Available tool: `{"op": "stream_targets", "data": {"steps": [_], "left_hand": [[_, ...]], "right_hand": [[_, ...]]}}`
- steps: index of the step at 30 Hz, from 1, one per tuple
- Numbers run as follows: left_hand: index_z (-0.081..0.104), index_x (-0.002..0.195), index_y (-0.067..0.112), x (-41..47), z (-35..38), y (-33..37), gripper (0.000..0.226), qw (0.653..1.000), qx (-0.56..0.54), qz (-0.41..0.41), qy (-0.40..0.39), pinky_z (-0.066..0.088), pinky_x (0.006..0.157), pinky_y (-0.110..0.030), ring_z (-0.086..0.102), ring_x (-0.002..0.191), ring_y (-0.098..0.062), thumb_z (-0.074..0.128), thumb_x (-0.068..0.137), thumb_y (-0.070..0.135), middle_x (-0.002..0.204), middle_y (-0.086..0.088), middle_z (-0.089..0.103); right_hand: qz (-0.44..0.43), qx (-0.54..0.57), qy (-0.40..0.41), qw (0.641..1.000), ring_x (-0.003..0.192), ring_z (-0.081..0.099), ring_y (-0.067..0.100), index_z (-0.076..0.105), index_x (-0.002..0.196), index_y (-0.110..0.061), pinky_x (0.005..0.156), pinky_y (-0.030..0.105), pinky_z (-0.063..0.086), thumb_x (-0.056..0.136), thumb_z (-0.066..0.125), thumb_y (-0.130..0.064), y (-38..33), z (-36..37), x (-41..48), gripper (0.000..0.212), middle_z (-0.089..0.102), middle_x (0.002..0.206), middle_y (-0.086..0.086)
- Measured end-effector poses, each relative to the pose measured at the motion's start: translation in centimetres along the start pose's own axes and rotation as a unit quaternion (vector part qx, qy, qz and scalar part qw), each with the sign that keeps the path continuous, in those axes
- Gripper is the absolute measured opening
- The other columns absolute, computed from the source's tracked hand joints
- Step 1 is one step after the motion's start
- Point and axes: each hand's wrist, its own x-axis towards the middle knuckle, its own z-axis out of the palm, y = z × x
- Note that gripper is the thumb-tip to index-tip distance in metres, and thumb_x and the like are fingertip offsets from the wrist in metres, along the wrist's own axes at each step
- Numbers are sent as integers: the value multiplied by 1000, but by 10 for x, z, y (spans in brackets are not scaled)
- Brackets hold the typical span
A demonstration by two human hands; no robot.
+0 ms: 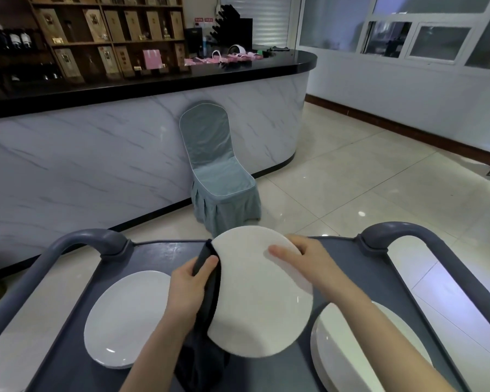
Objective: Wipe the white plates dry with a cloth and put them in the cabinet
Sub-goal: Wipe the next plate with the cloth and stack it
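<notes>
Head view: pinches cloth (203, 360) against left rim of plate (260, 306) with left hand (191, 287). Grips far rim with right hand (306, 258), thumb on face.

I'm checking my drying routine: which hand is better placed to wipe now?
Left. The left hand grips the cloth against the plate, while the right hand holds its rim.

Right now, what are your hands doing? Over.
Right hand holds white plate, tilted. Left hand grips dark cloth against its edge. Lone plate left, plate stack right.
</notes>
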Motion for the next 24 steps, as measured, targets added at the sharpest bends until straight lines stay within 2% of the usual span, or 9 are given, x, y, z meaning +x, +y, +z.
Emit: {"op": "stream_targets", "data": {"steps": [3, 6, 9, 13, 16, 19, 20, 22, 24], "left_hand": [[68, 72, 16, 7, -2, 13, 22, 982, 123, 74, -120, 45, 52, -15, 57, 56, -3, 68, 89, 29, 65, 7, 68], [69, 76, 15, 7, -3, 16, 20, 978, 125, 72, -147, 47, 56, -18, 59, 61, -5, 66, 91, 29, 70, 5, 70], [72, 78, 20, 3, -2, 3, 19, 999, 20, -6, -41, 52, 60, -21, 67, 67, -10, 64, 93, 28, 78, 4, 75], [68, 94, 18, -17, 33, -19, 11, 968, -148, -118, 163, 50, 70, -30, 64, 80, -14, 61, 94, 27, 89, 2, 70], [66, 92, 18, -21, 40, -21, 7, 950, -203, -157, 178, 48, 67, -29, 63, 82, -15, 61, 95, 22, 90, 1, 68], [66, 93, 14, -10, 21, -21, 9, 951, -203, -177, 150, 50, 65, -29, 65, 84, -21, 61, 95, 21, 91, -3, 70], [66, 90, 13, -6, 15, -21, 10, 954, -194, -175, 149, 49, 64, -29, 66, 83, -22, 61, 95, 21, 90, -4, 70], [65, 83, 15, 3, 5, -18, 14, 959, -174, -170, 148, 49, 61, -27, 66, 79, -20, 62, 95, 22, 87, -3, 70], [66, 81, 15, 11, -3, -15, 15, 965, -152, -170, 133, 50, 59, -27, 67, 76, -20, 63, 94, 23, 81, -2, 72]], "right_hand": [[-6, -84, -92, 992, 59, 50, 5, 61, 73, -13, 56, 21, 39, 88, 67, -50, -2, 5, 5, 40, 57, 65, -8], [-27, -82, -61, 994, 59, 44, 9, 53, 65, -10, 56, 24, 34, 91, 65, -45, 2, 10, 3, 45, 50, 63, -7], [29, 95, 59, 993, 65, 59, 14, 70, 75, -9, 62, 27, 47, 91, 67, -35, 5, 12, -2, 31, 68, 72, 0], [164, 326, 269, 891, 69, 67, 17, 73, 78, -15, 63, 29, 55, 93, 63, -34, 15, 57, -15, 26, 74, 78, -2], [171, 365, 292, 867, 83, 70, 13, 70, 93, -25, 63, 27, 53, 98, 54, -36, 24, 81, -27, 20, 75, 86, -9], [86, 233, 209, 946, 100, 67, 3, 65, 106, -35, 80, 24, 53, 98, 57, -33, 36, 69, -41, 12, 74, 104, -15], [42, 171, 191, 966, 106, 63, -6, 60, 114, -42, 87, 21, 50, 95, 61, -33, 40, 61, -45, 21, 69, 115, -21], [-64, 57, 164, 983, 123, 45, -18, 43, 133, -51, 103, 12, 37, 88, 70, -42, 43, 47, -55, 54, 49, 137, -33], [-206, -163, 89, 961, 141, 28, -8, 38, 145, -43, 115, 14, 23, 83, 69, -56, 44, 37, -58, 71, 34, 154, -26]]}}
